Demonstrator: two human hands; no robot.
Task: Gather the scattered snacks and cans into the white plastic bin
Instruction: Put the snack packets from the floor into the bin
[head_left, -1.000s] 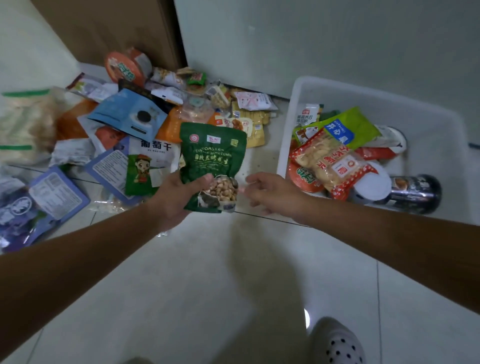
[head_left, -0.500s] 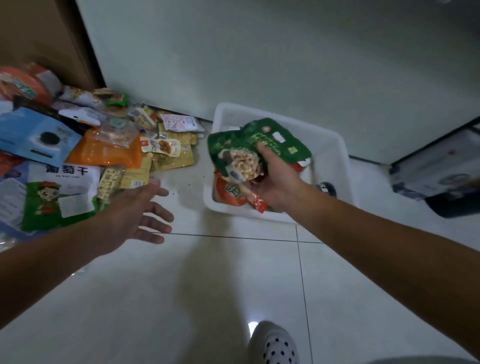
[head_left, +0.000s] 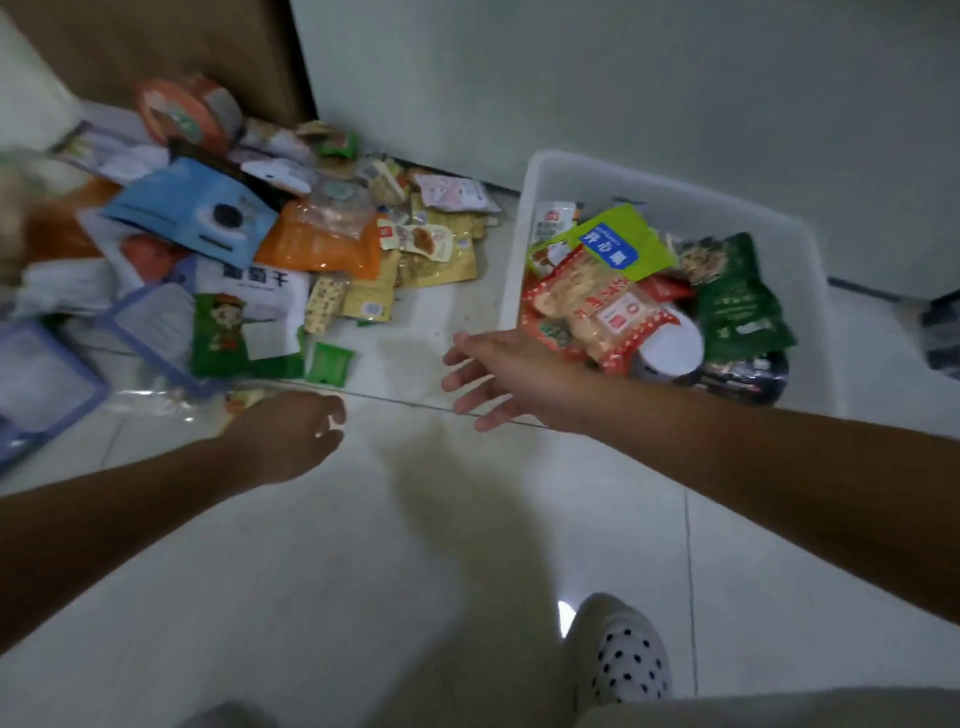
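Observation:
The white plastic bin (head_left: 519, 249) stands on the floor at the right and holds several snacks. The dark green peanut bag (head_left: 737, 306) lies in it on the right, beside a red-and-white cracker bag (head_left: 597, 306), a lime green bag (head_left: 623, 244) and a dark can (head_left: 748, 374). Scattered snacks cover the floor at the left, among them a blue pouch (head_left: 202, 213), an orange bag (head_left: 317, 244), a raisin bag (head_left: 249, 322) and a small green sachet (head_left: 328, 364). My right hand (head_left: 498, 379) hovers empty with spread fingers beside the bin's near left corner. My left hand (head_left: 291, 436) hangs empty over the pile's near edge, fingers loosely curled.
A wooden door (head_left: 171, 47) and a pale wall (head_left: 623, 78) back the pile and the bin. My foot in a dotted slipper (head_left: 623, 654) stands on the tiled floor below. A dark object (head_left: 943, 332) sits at the right edge.
My right hand has let go of the green peanut bag, which now lies in the bin, and has drawn back to the left. My left hand has dropped lower near the pile.

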